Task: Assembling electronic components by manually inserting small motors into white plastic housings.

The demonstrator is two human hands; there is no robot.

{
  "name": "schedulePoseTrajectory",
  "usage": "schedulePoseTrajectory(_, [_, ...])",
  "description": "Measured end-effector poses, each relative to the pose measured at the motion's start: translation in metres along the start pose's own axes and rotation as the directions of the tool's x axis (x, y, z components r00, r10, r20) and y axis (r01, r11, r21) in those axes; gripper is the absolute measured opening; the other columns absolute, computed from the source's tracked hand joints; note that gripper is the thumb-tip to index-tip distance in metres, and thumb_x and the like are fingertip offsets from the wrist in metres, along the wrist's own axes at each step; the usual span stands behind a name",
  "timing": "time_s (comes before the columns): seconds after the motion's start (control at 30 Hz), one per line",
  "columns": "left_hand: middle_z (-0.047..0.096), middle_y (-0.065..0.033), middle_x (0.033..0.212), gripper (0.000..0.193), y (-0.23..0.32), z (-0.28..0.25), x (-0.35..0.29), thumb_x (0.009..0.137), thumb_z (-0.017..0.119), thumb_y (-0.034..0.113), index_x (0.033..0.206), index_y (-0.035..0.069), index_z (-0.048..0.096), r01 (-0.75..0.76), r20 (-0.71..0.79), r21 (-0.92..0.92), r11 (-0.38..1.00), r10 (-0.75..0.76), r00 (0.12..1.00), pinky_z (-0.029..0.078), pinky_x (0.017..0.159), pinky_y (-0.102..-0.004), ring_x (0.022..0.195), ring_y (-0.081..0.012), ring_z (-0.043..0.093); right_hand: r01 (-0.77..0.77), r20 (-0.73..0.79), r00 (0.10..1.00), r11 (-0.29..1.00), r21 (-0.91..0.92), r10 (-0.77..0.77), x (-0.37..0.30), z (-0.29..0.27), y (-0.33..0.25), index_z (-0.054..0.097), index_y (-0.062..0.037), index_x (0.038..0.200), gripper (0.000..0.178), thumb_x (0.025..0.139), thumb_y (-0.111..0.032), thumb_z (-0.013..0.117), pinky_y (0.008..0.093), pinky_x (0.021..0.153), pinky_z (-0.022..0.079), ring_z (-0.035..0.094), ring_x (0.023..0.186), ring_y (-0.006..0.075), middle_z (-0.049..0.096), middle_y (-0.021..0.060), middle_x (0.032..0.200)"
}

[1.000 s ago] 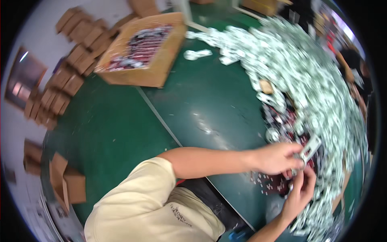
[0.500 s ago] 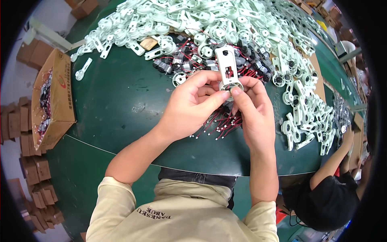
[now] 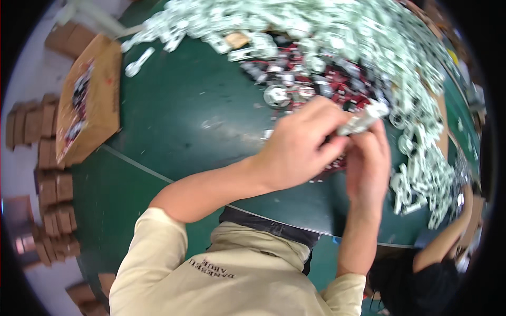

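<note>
A pale plastic housing [image 3: 362, 119] with a handle-like body is held tilted, edge toward me, above the green table. My left hand [image 3: 305, 145] closes its fingertips on the near end of it. From the right, my right hand [image 3: 369, 158] grips the same housing, its fingers behind and under the part. Motion blurs the piece, and my fingers hide its near end. Just beyond my hands lies a heap of small motors with red wires [image 3: 345, 87]. One round pale part [image 3: 277, 96] rests at the left edge of that heap.
A large pile of pale green housings [image 3: 295, 21] spreads across the far side and down the right [image 3: 419, 168]. One loose housing [image 3: 139, 62] lies at the left. A cardboard box [image 3: 100, 116] with wired parts stands at the table's left. A co-worker's arm [image 3: 448, 234] is at lower right.
Both hands have moved right with the housing. It stood upright with its slotted face toward me and is now tipped over to the right. The whole view has shifted.
</note>
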State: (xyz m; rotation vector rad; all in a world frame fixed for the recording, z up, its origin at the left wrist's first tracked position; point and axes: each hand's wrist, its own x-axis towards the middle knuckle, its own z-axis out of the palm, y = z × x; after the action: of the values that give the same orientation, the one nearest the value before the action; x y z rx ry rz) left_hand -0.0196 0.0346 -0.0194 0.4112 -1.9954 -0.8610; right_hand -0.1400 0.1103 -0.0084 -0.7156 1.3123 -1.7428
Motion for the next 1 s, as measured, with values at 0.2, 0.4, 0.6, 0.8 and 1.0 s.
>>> schedulePoseTrajectory(0.2, [0.059,-0.0038,0.095,0.021,-0.008,-0.006,0.004,0.085,0.063,0.001,0.105,-0.001,0.060,0.346,0.107,-0.462,0.817,-0.336,0.936,0.051,0.075,-0.0259,0.085,-0.0104,0.060,-0.019,0.115,0.993,0.994,-0.105,0.031,0.002,-0.009,-0.010,0.050,-0.0012,0.116,0.029,0.091,-0.011,0.060,0.0180,0.064,0.037,0.048,0.076,0.0043,0.059,0.0022,0.097])
schedulePoseTrajectory(0.4, [0.059,-0.0063,0.105,0.023,-0.009,-0.018,0.000,0.090,0.056,-0.002,0.114,-0.003,0.052,0.422,0.187,-0.538,0.730,-0.384,0.904,0.050,0.084,-0.0255,0.097,-0.0105,0.058,0.031,0.204,0.979,0.997,-0.073,-0.016,0.005,-0.002,-0.003,0.048,0.0006,0.121,0.030,0.092,-0.002,0.057,0.0166,0.069,0.041,0.054,0.087,0.0050,0.058,0.0033,0.103])
schedulePoseTrajectory(0.6, [0.061,-0.0049,0.102,0.033,-0.013,-0.015,0.000,0.082,0.072,0.004,0.109,0.001,0.055,0.397,0.186,-0.449,0.800,-0.351,0.918,0.048,0.080,-0.0273,0.091,-0.0107,0.059,0.054,0.205,0.978,0.998,-0.042,-0.045,0.001,0.001,0.000,0.045,-0.0006,0.114,0.024,0.092,-0.002,0.056,0.0256,0.084,0.047,0.056,0.093,0.0118,0.058,0.0074,0.103])
schedulePoseTrajectory(0.8, [0.058,-0.0034,0.096,0.026,-0.007,-0.014,-0.001,0.081,0.073,0.004,0.100,0.001,0.054,0.350,0.152,-0.372,0.859,-0.316,0.937,0.049,0.079,-0.0271,0.089,-0.0110,0.058,0.042,0.176,0.984,0.997,-0.066,-0.030,-0.003,0.004,0.001,0.046,-0.0016,0.110,0.021,0.092,0.001,0.055,0.0253,0.082,0.046,0.055,0.090,0.0105,0.057,0.0060,0.101])
schedulePoseTrajectory(1.0, [0.058,-0.0048,0.102,0.036,-0.010,-0.023,0.008,0.082,0.071,0.003,0.114,-0.001,0.057,0.320,0.245,-0.311,0.895,-0.250,0.937,0.050,0.079,-0.0272,0.090,-0.0119,0.060,0.175,0.178,0.974,0.962,-0.208,-0.139,0.008,-0.008,-0.006,0.051,-0.0017,0.109,0.020,0.091,-0.002,0.059,0.0195,0.070,0.044,0.053,0.080,0.0061,0.057,0.0016,0.094])
